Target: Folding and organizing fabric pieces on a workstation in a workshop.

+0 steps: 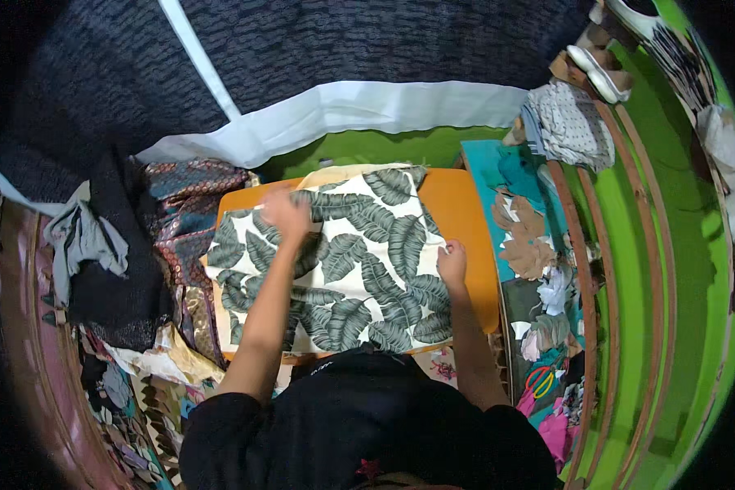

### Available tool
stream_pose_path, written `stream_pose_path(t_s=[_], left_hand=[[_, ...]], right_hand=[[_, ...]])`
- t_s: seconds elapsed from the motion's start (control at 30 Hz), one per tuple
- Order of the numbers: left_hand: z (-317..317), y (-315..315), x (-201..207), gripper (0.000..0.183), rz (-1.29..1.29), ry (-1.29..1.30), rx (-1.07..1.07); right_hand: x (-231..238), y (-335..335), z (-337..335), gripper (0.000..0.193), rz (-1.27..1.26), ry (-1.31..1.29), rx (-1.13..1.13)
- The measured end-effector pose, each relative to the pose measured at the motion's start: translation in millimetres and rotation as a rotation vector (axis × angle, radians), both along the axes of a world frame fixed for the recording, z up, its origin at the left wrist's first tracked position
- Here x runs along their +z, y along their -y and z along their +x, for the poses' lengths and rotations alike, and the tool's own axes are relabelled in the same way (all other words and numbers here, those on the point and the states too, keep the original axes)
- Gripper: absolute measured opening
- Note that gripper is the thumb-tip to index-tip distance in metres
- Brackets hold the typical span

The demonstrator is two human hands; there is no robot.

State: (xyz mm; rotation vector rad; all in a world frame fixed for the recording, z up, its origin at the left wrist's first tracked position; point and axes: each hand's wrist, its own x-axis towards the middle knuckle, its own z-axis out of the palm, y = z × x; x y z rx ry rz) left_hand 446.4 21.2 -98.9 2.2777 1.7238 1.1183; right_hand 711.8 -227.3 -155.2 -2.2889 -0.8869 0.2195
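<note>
On the far left lies a pile of dark clothes point(122, 269) with patterned fabrics point(192, 204) beside it. The left hand point(286, 214) rests flat, fingers spread, on the upper left part of the leaf-print cloth point(359, 269). This cloth is spread over the orange table point(465, 220). The right hand point(452, 263) pinches the cloth's right edge. Further right hangs a teal flowered fabric point(523, 237).

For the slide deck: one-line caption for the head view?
Left hand and right hand press flat on a leaf-print fabric spread over an orange board, fabric piles on both sides.
</note>
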Motion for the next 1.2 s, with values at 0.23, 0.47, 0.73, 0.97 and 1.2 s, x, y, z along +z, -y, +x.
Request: stream_pose_path(t_s=[0.23,0.47,0.73,0.97,1.2], left_hand=[[200.0,25.7,12.0,0.049,-0.155,-0.261,-0.663],[264.4,2.8,9.5,0.041,-0.496,-0.783,-0.657],[262.7,-69.3,-0.3,0.013,-0.806,0.482,-0.932],[248.8,-54.3,-12.1,0.058,-0.535,-0.04,-0.788],[126.8,58.3,-6.0,0.062,-0.602,-0.368,-0.552]], right_hand=[[11.8,23.0,-23.4,0.028,0.015,-0.012,-0.064],[5.9,56.2,-29.7,0.03,-0.102,-0.069,-0.193],[38.2,55.2,-29.2,0.021,-0.026,-0.075,-0.18],[19.8,76.4,-25.6,0.038,-0.161,-0.083,-0.121],[14.6,78.9,-23.3,0.026,-0.192,-0.124,-0.109]])
